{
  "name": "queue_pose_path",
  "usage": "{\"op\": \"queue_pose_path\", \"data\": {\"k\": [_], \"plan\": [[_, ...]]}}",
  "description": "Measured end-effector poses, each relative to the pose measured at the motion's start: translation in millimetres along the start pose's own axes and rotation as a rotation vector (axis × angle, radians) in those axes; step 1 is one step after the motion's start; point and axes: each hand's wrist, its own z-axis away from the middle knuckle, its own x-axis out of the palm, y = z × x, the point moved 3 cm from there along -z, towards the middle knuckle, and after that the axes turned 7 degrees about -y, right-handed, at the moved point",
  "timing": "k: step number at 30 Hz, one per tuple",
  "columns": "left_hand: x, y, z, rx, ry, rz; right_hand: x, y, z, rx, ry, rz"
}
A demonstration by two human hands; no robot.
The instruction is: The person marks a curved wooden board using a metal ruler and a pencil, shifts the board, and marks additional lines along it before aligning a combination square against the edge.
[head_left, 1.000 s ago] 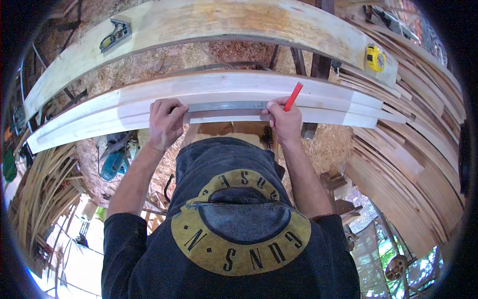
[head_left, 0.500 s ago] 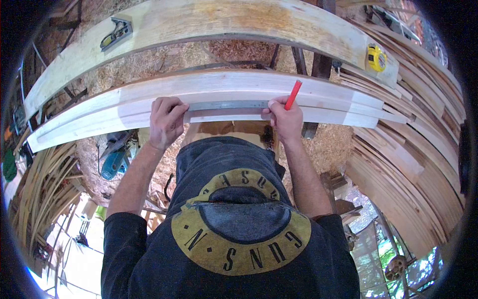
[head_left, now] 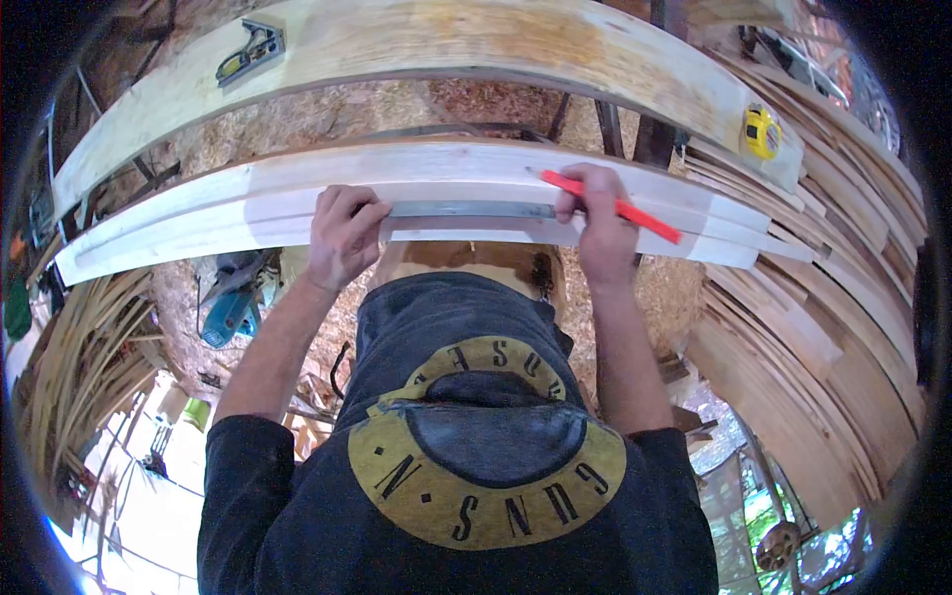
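Observation:
A flat metal ruler (head_left: 471, 209) lies lengthwise along a pale wooden board (head_left: 426, 159) in front of me. My left hand (head_left: 344, 233) is closed on the ruler's left end, thumb and fingers pinching it against the wood. Near the ruler's right end, my right hand (head_left: 603, 223) grips a red carpenter's pencil (head_left: 650, 221). The pencil slants across the fingers, its sharpened tip pointing up and left over the board. Whether the right fingers also touch the ruler is hard to make out.
Beyond, a wide plank (head_left: 416, 40) carries a combination square (head_left: 250, 52) and a yellow tape measure (head_left: 762, 132). A teal power tool (head_left: 230, 315) sits below at left. Stacked boards (head_left: 813, 367) fill the right side, thin strips (head_left: 89, 387) the left. Shavings (head_left: 674, 297) cover the floor.
The red pencil has swung from nearly upright to a slant, its tip now over the board. My right hand has turned and shifted right; the left hand still holds the ruler.

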Motion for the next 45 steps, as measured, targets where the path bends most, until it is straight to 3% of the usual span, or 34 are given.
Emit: {"op": "queue_pose_path", "data": {"k": [5, 8, 11, 14, 23, 45], "plan": [[0, -1, 1, 0.002, -0.003, 0.001, 44, 20, -6, 0.080, -0.115, 0.050], [2, -3, 2, -0.002, -0.005, 0.010, 57, 22, -11, 0.002, -0.163, 0.414], [0, -2, 2, -0.011, -0.013, 0.002, 73, 21, -12, 0.091, -0.191, 0.415], [1, -4, 2, 0.001, -0.011, 0.017, 77, 38, -15, -0.065, -0.248, 0.465], [3, -7, 6, 0.000, -0.014, 0.041, 82, 35, -18, -0.188, -0.262, 0.620], [3, -5, 4, -0.028, -0.023, 0.031, 82, 37, -18, -0.267, -0.266, 0.662]]}}
